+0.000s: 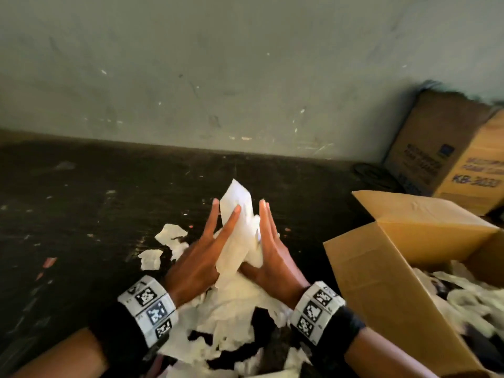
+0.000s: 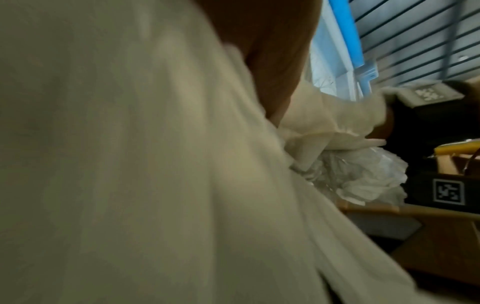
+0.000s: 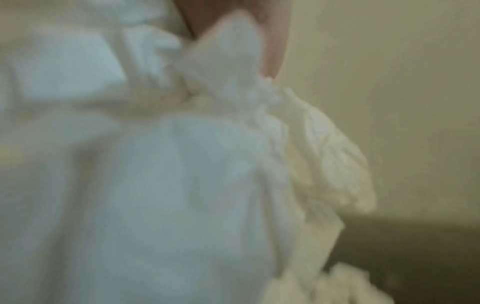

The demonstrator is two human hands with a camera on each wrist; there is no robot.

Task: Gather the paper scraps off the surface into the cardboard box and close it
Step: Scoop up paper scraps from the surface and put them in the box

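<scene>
While the head view is sharp enough to read, I log it first: left hand (image 1: 199,257) and right hand (image 1: 272,255) stand palm to palm with fingers straight, pressing a bundle of paper scraps (image 1: 240,230) between them; nothing is curled round it, it is held by flat pressure alone. The bundle's long axis runs away from me toward the wall (image 1: 218,77), its tip poking out past the fingertips. The open cardboard box (image 1: 381,268) lies to the right of the bundle, flaps up, with scraps already inside; the right hand is the nearer one to it. More loose scraps (image 1: 231,323) lie on the dark surface (image 1: 81,200) below and left of the bundle, so I judge the gathering only partly done. A second, closed carton (image 1: 450,159) stands beyond the open box, against the wall. Left wrist view: almost filled by blurred pale paper, with a marker band at the right edge and a cardboard edge below it; the fingers' lie I cannot tell from here. Right wrist view: blurred white paper against a finger at the top; nothing further legible. My judgement: the coming move is a sideways carry to the right, both palms kept pressed, or scraps will drop short of the box.
</scene>
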